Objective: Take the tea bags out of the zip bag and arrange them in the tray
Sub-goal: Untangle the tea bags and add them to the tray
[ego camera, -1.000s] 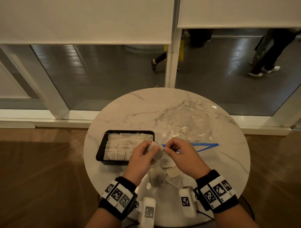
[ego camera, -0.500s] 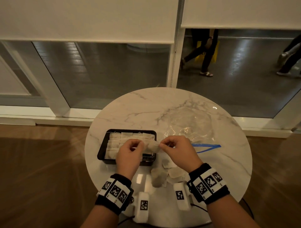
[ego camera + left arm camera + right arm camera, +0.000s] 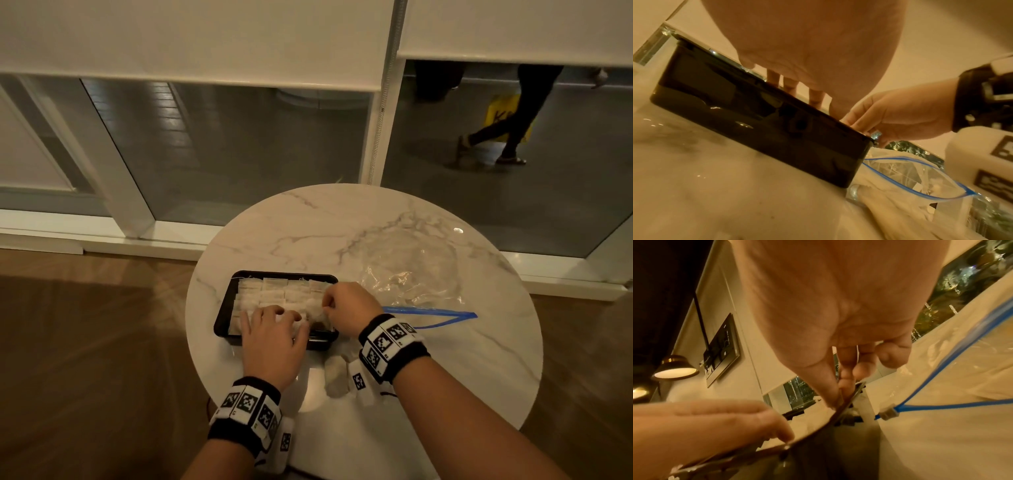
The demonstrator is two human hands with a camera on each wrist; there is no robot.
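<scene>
Both hands at black rectangular plastic tray [image 3: 222,313] on round white marble table [image 3: 445,394].
Nearest: loose pale tea bags [image 3: 337,375] on table. Left hand [image 3: 274,337] flat, fingers relaxed, on trayed tea bags [image 3: 270,291]; right hand [image 3: 351,306] pinches one tea bag [image 3: 313,313] at tray's right end. Beyond: clear blue-zipped plastic bag [image 3: 416,274], lying open.

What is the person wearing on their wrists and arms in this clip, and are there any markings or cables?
Both forearms are bare, with no sleeves. The left hand and right hand each sit ahead of a black wristband ringed with white square tags printed in black block patterns. A white boxy camera unit with the same kind of tag hangs under each wrist, and a thin dark cable runs from the right one.
</scene>
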